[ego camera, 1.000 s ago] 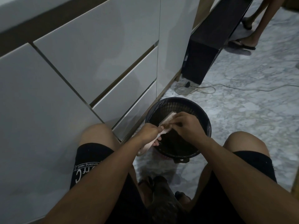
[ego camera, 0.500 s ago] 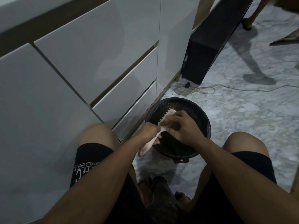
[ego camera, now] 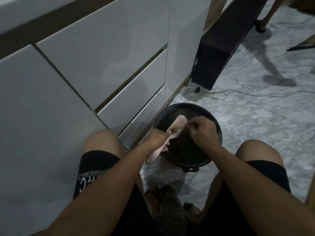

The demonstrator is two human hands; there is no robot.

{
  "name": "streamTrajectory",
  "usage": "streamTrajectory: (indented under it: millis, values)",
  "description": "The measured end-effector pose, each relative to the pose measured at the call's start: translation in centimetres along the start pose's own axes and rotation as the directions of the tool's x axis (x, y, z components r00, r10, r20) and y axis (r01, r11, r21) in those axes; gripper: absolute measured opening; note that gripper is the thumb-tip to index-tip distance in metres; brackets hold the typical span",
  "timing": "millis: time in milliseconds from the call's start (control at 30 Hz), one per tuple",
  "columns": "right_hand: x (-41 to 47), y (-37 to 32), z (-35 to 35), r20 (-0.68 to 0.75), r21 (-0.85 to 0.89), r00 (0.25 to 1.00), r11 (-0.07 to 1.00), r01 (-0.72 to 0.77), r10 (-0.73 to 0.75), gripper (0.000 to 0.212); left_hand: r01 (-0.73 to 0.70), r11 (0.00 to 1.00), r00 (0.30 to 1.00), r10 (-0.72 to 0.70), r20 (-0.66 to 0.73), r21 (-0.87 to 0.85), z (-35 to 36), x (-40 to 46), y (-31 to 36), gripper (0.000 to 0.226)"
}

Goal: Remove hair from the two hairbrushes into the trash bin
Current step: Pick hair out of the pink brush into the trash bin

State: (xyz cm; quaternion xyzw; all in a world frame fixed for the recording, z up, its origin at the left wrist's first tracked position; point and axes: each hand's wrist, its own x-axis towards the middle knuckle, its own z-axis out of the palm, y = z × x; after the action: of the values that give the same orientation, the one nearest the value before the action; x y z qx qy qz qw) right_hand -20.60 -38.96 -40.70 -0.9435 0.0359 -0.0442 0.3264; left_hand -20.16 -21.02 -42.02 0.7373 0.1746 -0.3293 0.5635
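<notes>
A pale pink hairbrush [ego camera: 177, 125] is held over a round black trash bin [ego camera: 216, 121] standing on the floor between my knees. My left hand [ego camera: 157, 137] grips the brush by its handle, with the bristled head tilted up and to the right. My right hand [ego camera: 202, 128] hovers over the bin just right of the brush head, fingers pinched together near the bristle tips; whether hair is between them is too dark to tell. A second brush is not in sight.
White cabinet drawers [ego camera: 102, 68] rise along the left. A dark tall box [ego camera: 216, 62] stands behind the bin, with a cable [ego camera: 218, 95] coiled on the marble floor [ego camera: 255, 116]. Another person's feet [ego camera: 260, 26] are at the top right.
My right hand has pulled away from the brush head to the right, exposing the bristles. The other person's feet have stepped further right.
</notes>
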Motion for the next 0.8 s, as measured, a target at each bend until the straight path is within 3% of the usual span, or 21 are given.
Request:
streamTrajectory:
  millis: [67, 200, 333, 467, 667, 800]
  values:
    - [-0.2, 0.1, 0.4, 0.059, 0.051, 0.997, 0.998, 0.046, -0.049, 0.015, 0.039, 0.999, 0.999, -0.038, 0.006, -0.011, 0.1, -0.1, 0.2, 0.039]
    - [-0.8, 0.1, 1.3, 0.256, 0.076, 0.949, 0.982, 0.172, -0.186, 0.046, 0.038, 0.999, 0.998, -0.038, 0.056, -0.011, -0.1, -0.3, 0.3, 0.029]
    - [-0.8, -0.1, 1.7, 0.203, 0.01, 0.945, 0.965, 0.261, -0.258, 0.023, -0.032, 0.998, 0.995, 0.028, 0.094, 0.047, -0.2, -0.2, -0.1, 0.026]
    - [-0.6, -0.4, 1.3, 0.144, 0.037, 0.966, 0.976, 0.214, -0.217, 0.018, -0.042, 0.997, 0.996, 0.037, 0.082, 0.06, -0.2, -0.2, -0.2, 0.028]
    - [0.3, 0.2, -0.1, 0.007, 0.05, 0.998, 0.997, -0.063, 0.062, 0.013, -0.017, 0.999, 1.0, 0.016, 0.014, 0.029, -0.6, 0.1, -0.2, 0.031]
    - [-0.2, 0.1, 0.2, 0.091, 0.105, 0.996, 0.994, -0.011, 0.002, 0.022, -0.037, 0.999, 0.995, 0.035, 0.092, 0.025, -0.1, -0.3, 0.0, 0.028]
